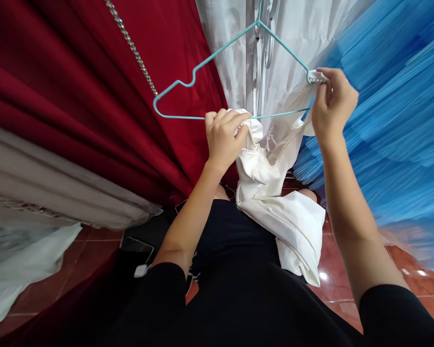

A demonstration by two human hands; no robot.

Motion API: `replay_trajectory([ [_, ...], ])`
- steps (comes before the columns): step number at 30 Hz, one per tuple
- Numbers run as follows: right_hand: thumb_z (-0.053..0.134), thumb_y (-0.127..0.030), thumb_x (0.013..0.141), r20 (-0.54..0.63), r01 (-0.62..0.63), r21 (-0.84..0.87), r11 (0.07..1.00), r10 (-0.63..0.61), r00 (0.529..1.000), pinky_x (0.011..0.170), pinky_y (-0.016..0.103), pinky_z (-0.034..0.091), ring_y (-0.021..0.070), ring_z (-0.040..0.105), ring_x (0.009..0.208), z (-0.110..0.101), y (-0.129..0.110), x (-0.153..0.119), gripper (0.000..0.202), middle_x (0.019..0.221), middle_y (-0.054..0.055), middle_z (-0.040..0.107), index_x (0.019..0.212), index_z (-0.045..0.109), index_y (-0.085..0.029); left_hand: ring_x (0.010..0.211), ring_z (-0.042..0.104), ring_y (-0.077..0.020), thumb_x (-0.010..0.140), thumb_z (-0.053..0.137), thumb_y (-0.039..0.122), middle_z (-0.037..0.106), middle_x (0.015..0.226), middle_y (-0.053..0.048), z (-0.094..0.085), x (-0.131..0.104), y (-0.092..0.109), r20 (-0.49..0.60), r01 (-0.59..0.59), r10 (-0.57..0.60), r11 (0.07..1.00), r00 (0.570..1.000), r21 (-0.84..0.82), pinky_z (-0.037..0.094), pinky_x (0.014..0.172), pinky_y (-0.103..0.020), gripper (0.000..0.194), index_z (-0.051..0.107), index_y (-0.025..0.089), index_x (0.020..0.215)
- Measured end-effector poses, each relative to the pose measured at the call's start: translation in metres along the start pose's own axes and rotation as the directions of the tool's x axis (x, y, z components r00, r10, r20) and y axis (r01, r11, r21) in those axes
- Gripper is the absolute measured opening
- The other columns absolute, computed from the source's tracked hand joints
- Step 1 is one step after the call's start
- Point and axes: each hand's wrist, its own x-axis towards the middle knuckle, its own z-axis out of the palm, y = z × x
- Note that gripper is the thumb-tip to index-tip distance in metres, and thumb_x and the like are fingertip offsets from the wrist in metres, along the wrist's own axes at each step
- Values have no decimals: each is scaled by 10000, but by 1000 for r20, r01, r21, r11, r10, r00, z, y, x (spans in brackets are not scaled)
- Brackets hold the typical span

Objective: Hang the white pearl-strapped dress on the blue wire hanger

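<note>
A white dress with pearl-like beads along its neckline hangs down in front of me, its skirt draped over my lap. Above it is a light blue wire hanger. My right hand pinches one beaded strap of the dress at the hanger's right shoulder end, where the strap meets the wire. At the lower bar, my left hand grips the other white shoulder part, fingers over the bar. The hanger's left end is bare of the dress.
Red cloth hangs at the left, with a beaded strand before it. Blue tulle fills the right side. White fabric hangs behind the hanger. Below are red floor tiles and a white charger-like block.
</note>
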Motion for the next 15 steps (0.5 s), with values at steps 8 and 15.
replay_trajectory([
  [8, 494, -224, 984, -316, -139, 130, 982, 174, 933, 741, 377, 465, 188, 576, 752, -20, 48, 3, 209, 832, 47, 685, 866, 662, -264, 1065, 650, -289, 953, 611, 164, 749, 1043, -52, -15, 9, -16, 67, -33, 34, 999, 997, -20, 352, 1143, -570, 258, 779, 275, 1115],
  [15, 477, -445, 1043, -187, -21, 239, 971, 68, 980, 811, 430, 531, 194, 622, 851, -14, 1, -86, 284, 926, 31, 628, 1028, 658, -227, 1067, 651, -289, 945, 616, 123, 742, 1080, -50, -3, 8, -9, 79, -22, 24, 1000, 997, -22, 363, 1125, -564, 304, 779, 275, 1151],
])
